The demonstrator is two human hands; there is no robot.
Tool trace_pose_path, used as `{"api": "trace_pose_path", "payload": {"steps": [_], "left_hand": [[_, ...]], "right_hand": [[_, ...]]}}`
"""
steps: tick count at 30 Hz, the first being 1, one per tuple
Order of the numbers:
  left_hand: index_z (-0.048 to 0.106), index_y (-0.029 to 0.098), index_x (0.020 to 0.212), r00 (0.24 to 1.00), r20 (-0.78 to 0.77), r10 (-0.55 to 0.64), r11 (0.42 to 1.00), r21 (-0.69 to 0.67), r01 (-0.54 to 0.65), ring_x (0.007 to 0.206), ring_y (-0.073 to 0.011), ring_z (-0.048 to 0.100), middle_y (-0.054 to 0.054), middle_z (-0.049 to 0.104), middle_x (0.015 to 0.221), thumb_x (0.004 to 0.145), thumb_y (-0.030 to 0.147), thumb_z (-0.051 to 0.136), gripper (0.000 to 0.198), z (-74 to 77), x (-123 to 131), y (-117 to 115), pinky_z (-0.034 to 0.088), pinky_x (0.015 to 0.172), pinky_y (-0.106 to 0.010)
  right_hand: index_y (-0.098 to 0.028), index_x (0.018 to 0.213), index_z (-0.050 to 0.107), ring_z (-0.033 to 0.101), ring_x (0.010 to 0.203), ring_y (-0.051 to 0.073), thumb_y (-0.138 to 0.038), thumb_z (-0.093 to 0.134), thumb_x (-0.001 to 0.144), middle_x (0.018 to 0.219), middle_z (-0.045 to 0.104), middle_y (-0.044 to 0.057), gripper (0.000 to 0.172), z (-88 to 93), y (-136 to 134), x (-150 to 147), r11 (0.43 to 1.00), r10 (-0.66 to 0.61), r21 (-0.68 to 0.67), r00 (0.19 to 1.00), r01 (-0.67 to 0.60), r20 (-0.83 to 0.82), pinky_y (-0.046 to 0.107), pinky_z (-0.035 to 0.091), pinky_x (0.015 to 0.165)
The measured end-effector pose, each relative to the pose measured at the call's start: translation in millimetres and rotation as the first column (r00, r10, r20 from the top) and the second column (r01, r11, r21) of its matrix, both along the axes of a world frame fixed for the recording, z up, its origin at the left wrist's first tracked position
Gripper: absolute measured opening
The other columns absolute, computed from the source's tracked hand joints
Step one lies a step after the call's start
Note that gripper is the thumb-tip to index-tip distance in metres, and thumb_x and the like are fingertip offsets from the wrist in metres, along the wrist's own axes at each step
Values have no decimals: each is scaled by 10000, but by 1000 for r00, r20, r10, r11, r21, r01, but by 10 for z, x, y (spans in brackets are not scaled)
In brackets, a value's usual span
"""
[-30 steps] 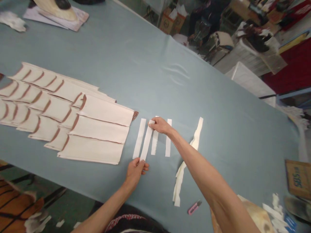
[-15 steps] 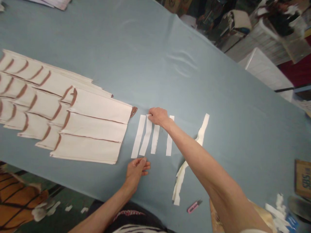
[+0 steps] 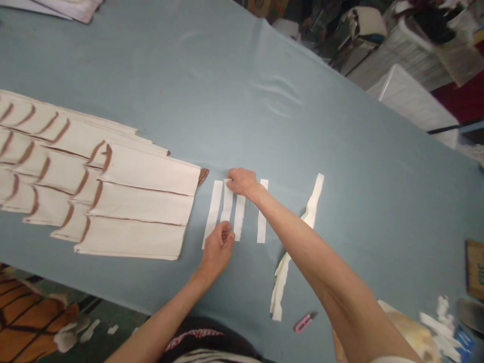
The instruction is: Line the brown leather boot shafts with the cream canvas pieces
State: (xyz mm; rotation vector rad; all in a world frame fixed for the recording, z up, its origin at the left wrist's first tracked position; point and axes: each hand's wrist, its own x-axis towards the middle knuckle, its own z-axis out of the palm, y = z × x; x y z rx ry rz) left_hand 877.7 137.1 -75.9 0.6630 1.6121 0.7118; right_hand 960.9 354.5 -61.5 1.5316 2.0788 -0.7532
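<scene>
Several short white strips lie side by side on the blue-grey table cover (image 3: 212,101). My right hand (image 3: 242,181) has its curled fingertips on the top end of the second white strip (image 3: 227,201) from the left. Over that strip's lower end is my left hand (image 3: 217,247), its fingers bent inward; whether it grips the strip is hidden. The leftmost strip (image 3: 213,212) lies just left of my hands. A third strip (image 3: 239,217) sits close to their right, and another strip (image 3: 262,222) is partly behind my right forearm.
Overlapping cream fabric panels (image 3: 143,201) with brown edges spread across the left. A long, crumpled cream strip (image 3: 280,287) passes under my right forearm. A pink cutter knife (image 3: 305,321) lies near the front edge. White scraps (image 3: 440,327) and a cardboard box (image 3: 475,269) are at right.
My left hand has moved up from below the strips onto the lower end of the second one, its fingers curling in. The second strip stands a little straighter. My right hand stays at its top.
</scene>
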Motion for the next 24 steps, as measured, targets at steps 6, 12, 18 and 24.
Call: {"api": "trace_pose_path", "payload": {"steps": [6, 12, 18, 24], "left_hand": [[664, 145, 1321, 998, 29, 47, 999, -10, -46, 1147, -279, 730, -123, 755, 1266, 979, 304, 737, 384, -233, 83, -49, 538, 1105, -528], [643, 147, 1344, 995, 46, 93, 995, -28, -92, 1144, -281, 712, -125, 743, 1256, 974, 310, 729, 414, -269, 104, -61, 529, 1098, -513], [610, 157, 1341, 987, 87, 134, 991, -35, -131, 1147, -279, 697, -136, 722, 1289, 913, 331, 747, 482, -281, 133, -65, 534, 1061, -471], [483, 161, 1378, 969, 170, 179, 982, -98, -164, 984, -274, 771, -126, 796, 1114, 882, 490, 690, 630, -293, -32, 11, 571, 941, -431]], "right_hand": [[-166, 1321, 683, 715, 1160, 264, -373, 712, 1046, 1332, 703, 107, 346, -22, 250, -28, 989, -71, -126, 997, 75, 34, 488, 622, 992], [-156, 1284, 692, 734, 1063, 237, -370, 715, 1046, 1264, 720, 91, 320, -25, 445, -29, 947, -118, -299, 993, 117, 12, 427, 650, 903], [-157, 1269, 694, 736, 1030, 219, -347, 711, 1050, 1243, 724, 89, 290, 12, 587, 85, 856, -182, -493, 983, 154, -8, 404, 655, 877], [-134, 1140, 710, 720, 852, 157, -331, 704, 1058, 1063, 737, 52, 214, -17, 660, 205, 786, -249, -594, 967, 172, -49, 309, 637, 742]]}}
